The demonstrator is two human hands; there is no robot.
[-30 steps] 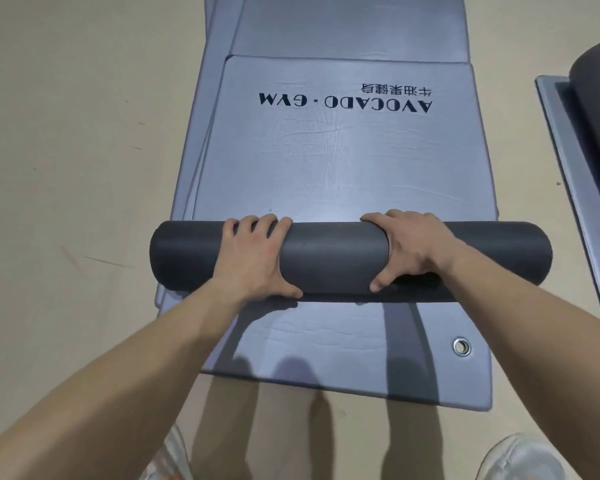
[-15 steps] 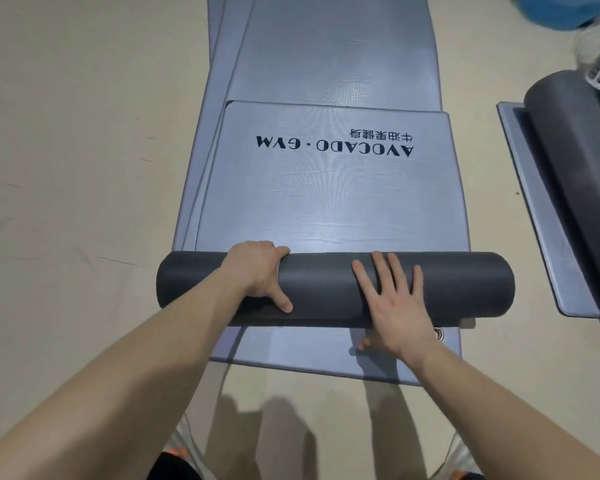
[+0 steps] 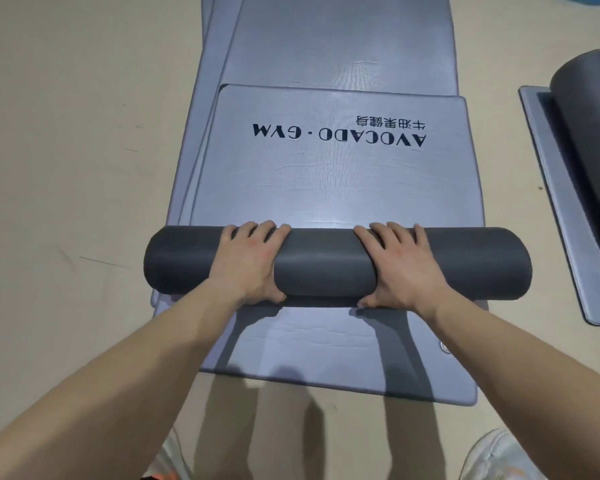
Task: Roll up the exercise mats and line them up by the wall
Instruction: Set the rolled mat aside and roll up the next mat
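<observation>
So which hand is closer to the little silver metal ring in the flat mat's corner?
Right. The right hand grips the dark grey rolled mat just beyond the silver metal ring; the left hand grips it farther left.

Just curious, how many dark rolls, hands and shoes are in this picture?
Dark grey rolls: 2, the middle roll and the right roll.
Hands: 2, the left hand and the right hand, both gripping the middle roll.
White shoes: 2, the left shoe and the right shoe.
Total: 6
The flat mats overlap, so I left them uncounted.
</observation>
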